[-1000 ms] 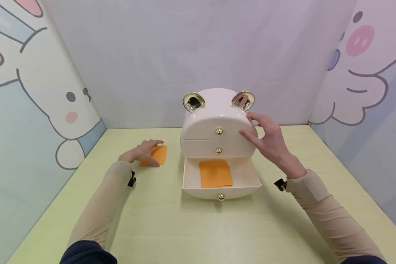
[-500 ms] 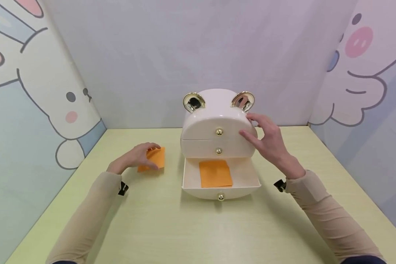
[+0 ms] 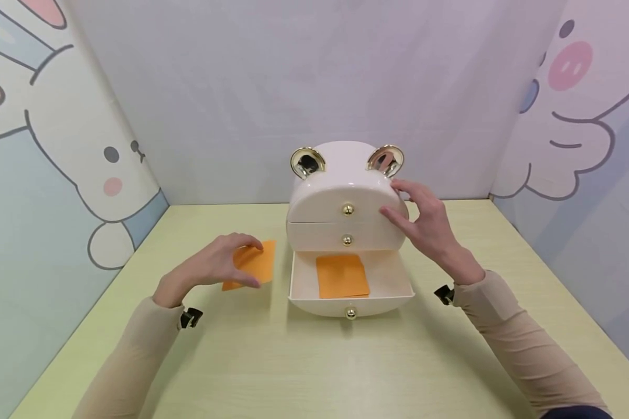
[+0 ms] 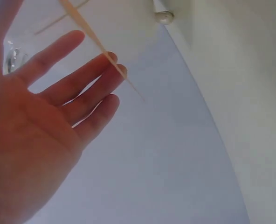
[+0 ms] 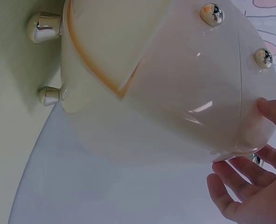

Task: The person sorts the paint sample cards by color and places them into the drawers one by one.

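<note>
My left hand (image 3: 215, 262) holds a thin orange square sheet (image 3: 260, 262), which looks like paper, between thumb and fingers just above the table at left of centre. In the left wrist view the sheet (image 4: 89, 33) is nearly edge-on against the fingertips. A glossy white drawer box (image 3: 314, 235) with gold knobs and gold ears stands at the centre. Its bottom drawer (image 3: 390, 270) is pulled out, and more orange paper (image 3: 342, 276) lies inside. My right hand (image 3: 435, 224) grips the box's upper right side, thumb on the front, fingers round the edge.
The pale wooden table (image 3: 314, 366) extends in front of the box and to both sides. A plain light wall (image 3: 230, 105) rises behind it. Cartoon panels border the left and right. Under the box are gold feet (image 5: 48, 95).
My left hand has drawn back toward me and lifted the orange sheet off the table, then carried it slightly right toward the drawer. The right hand and box stay put.
</note>
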Tool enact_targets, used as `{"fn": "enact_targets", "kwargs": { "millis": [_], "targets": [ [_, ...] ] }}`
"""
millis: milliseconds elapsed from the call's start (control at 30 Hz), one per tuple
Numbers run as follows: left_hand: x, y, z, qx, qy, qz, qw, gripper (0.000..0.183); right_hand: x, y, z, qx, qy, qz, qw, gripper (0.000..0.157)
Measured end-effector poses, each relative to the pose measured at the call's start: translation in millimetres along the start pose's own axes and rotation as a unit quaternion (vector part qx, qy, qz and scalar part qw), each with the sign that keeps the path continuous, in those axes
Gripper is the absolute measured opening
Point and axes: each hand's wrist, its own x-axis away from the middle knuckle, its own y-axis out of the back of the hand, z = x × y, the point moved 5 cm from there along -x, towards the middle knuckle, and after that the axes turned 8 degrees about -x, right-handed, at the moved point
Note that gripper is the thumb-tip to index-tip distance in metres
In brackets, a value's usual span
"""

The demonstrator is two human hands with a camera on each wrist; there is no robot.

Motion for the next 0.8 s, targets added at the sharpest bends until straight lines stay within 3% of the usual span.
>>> {"fn": "enact_targets", "kwargs": {
  "millis": [300, 600, 800],
  "targets": [
    [8.6, 11.8, -56.2, -0.027, -0.065, -0.017, 0.9974, 0.065, 0, -0.5, 2, -0.004, 0.001, 0.003, 1.000, 0.049],
    [-11.5, 4.0, -108.3, -0.095, -0.164, -0.041, 0.9810, 0.061, 0, 1.0, 3, -0.004, 0.001, 0.003, 1.000, 0.049],
    [-28.7, -8.6, -124.1, -0.104, -0.184, -0.027, 0.9770, 0.060, 0, 0.7, 4, 0.003, -0.001, 0.003, 1.000, 0.049]
  ]
}}
